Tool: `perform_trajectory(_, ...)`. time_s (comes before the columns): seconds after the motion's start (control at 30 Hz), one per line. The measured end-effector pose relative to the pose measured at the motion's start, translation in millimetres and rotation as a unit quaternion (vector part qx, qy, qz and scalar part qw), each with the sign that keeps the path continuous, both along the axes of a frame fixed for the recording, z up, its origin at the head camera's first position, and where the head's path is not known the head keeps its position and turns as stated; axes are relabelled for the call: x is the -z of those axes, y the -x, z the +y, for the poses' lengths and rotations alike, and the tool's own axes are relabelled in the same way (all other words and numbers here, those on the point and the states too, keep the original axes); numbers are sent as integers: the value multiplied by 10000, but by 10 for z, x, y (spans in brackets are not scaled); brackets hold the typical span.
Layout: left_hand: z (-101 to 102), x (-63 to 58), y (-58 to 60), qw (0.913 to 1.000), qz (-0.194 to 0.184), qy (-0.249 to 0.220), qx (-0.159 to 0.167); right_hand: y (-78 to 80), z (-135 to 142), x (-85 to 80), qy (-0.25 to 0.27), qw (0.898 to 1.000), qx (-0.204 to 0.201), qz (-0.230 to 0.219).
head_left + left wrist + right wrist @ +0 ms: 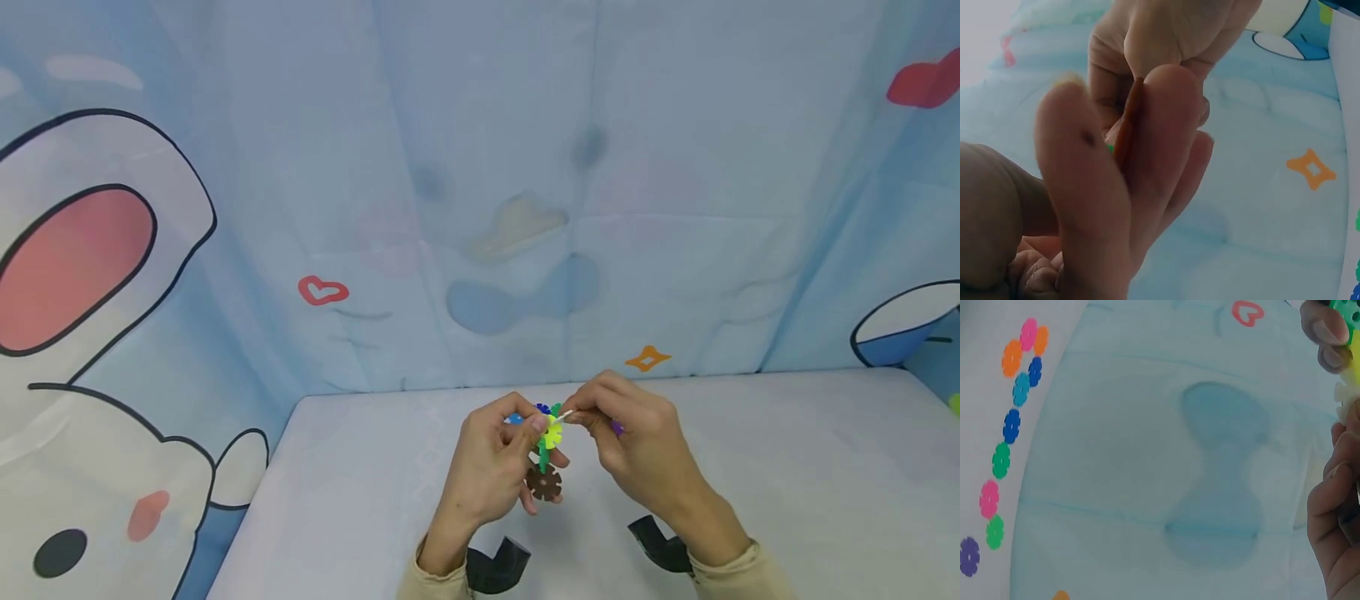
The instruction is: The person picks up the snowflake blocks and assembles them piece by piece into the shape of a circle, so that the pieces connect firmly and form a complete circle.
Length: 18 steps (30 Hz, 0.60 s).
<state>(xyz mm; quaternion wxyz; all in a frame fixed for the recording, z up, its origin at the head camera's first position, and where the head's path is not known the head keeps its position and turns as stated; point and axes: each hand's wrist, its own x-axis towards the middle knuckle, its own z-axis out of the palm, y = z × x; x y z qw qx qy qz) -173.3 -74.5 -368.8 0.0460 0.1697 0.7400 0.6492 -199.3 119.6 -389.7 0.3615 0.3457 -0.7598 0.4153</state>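
Note:
My left hand [487, 467] holds a small cluster of notched plastic snowflake discs. In it are a yellow disc [553, 435], a green disc [543, 457] seen nearly edge-on and a brown disc [543, 483] lowest down. Between thumb and fingertips, my right hand [637, 442] pinches a white disc [562, 417], its edge against or right beside the yellow one. Whether the two interlock, I cannot tell. The left wrist view shows a brown disc edge [1127, 125] between two left fingers. Fingers hide much of the cluster.
Several loose discs lie in a line on the white table, among them a pink disc [1029, 334], a green disc [1001, 460] and a purple disc [969, 556]. Black curved pieces [498, 567] sit by both wrists. A blue cartoon-print curtain [487, 167] hangs behind the table.

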Motion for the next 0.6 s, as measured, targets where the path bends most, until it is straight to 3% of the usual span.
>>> perform_trajectory(0.27, -14, 19, -3, 9996, -24, -257, 100, -18, -37, -8, 62, 9999, -94, -119)
perform_trajectory(0.43, -76, 33, 61, 9984, -261, -402, 315, 6, -12, 32, 172, 9989, -164, -403)
perform_trajectory(0.5, -151, 36, 108, 9979, -364, -479, 252, 42, -9, 76, 190, 9982, -174, -540)
perform_trajectory(0.6, -289, 43, 171, 9978, -343, -553, -132, 117, -10, 175, 72, 9963, 46, -855)
